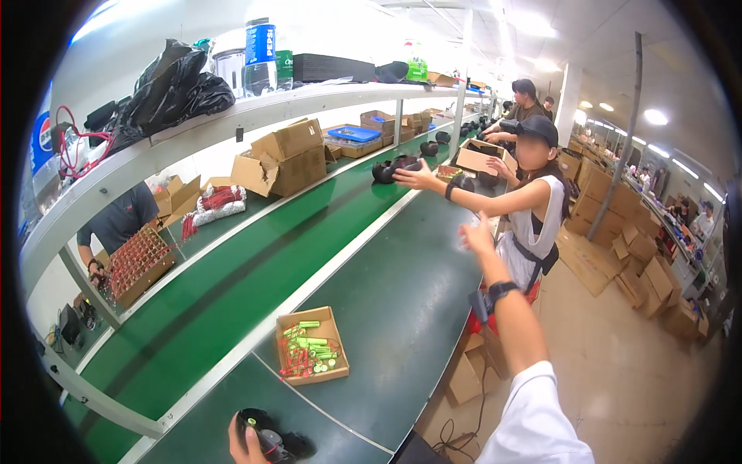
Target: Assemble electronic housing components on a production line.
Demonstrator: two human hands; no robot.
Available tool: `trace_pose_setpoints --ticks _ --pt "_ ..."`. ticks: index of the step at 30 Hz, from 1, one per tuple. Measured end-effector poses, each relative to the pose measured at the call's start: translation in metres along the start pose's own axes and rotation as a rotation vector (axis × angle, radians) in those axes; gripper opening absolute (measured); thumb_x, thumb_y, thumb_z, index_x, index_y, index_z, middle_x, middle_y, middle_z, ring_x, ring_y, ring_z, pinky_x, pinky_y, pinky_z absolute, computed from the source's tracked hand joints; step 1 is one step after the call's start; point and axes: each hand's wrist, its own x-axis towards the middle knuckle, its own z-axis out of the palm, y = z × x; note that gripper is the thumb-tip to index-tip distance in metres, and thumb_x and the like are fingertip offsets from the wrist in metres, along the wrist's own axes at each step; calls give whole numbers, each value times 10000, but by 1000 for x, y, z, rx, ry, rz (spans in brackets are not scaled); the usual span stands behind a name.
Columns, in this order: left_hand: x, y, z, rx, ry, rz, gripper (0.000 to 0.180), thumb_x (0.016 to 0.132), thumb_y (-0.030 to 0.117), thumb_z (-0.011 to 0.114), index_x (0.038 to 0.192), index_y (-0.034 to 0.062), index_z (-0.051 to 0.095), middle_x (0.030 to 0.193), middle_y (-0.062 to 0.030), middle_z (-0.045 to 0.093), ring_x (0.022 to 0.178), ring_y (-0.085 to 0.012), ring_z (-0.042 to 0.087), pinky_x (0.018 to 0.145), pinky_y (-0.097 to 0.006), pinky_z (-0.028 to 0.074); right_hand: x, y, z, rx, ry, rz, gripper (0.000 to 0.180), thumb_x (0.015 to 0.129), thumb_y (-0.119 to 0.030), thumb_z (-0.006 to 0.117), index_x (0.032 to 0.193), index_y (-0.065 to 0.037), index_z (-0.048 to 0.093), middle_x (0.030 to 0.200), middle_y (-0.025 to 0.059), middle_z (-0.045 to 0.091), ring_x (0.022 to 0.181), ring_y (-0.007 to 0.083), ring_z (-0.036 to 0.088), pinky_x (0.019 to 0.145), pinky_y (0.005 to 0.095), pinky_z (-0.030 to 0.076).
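Note:
My left hand (249,446), at the lower edge, is closed on a black rounded plastic housing (270,441). A small green cell shows by its thumb. The housing's lower part is cut off by the picture's edge. My right arm reaches forward past the worktable's right edge, with a dark band on the wrist. My right hand (478,233) is in the air near a co-worker's forearm, slightly blurred, its fingers apart and nothing visible in them. Between my hands, on the dark green worktable (371,298), stands an open cardboard box (340,367) of green battery cells (309,342) with red wires.
A green conveyor belt (255,259) runs along the left, under a metal shelf (325,94). The co-worker (533,197) opposite reaches for black housings (398,168) on the belt. Another person (124,224) works beyond it, beside a box of red parts (139,263). Cartons (645,267) lie on the right floor.

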Motion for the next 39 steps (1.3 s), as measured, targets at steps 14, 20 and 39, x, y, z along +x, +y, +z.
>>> trace_pose_setpoints --ticks 14,20,39 --pt "23 7 7 8 -321 -85 378 1056 196 625 1386 11 623 1046 -63 714 764 -114 624 676 -249 503 -163 68 117 -82 -144 -207 398 886 -119 742 1243 -12 603 746 87 719 642 190 684 671 340 543" --pt "19 18 16 16 -276 -22 371 1036 101 612 1388 -16 622 1220 -109 699 1090 -192 652 970 -305 507 -163 65 118 -71 -139 -165 369 890 -110 730 1225 -16 608 762 89 725 652 190 696 676 340 547" --pt "17 20 17 -24 -236 -68 364 1018 64 597 1371 -14 633 1206 -101 690 1081 -189 625 964 -297 482 -161 70 120 -73 -135 -144 301 893 -121 723 1164 -17 643 767 98 737 672 207 712 691 358 558"
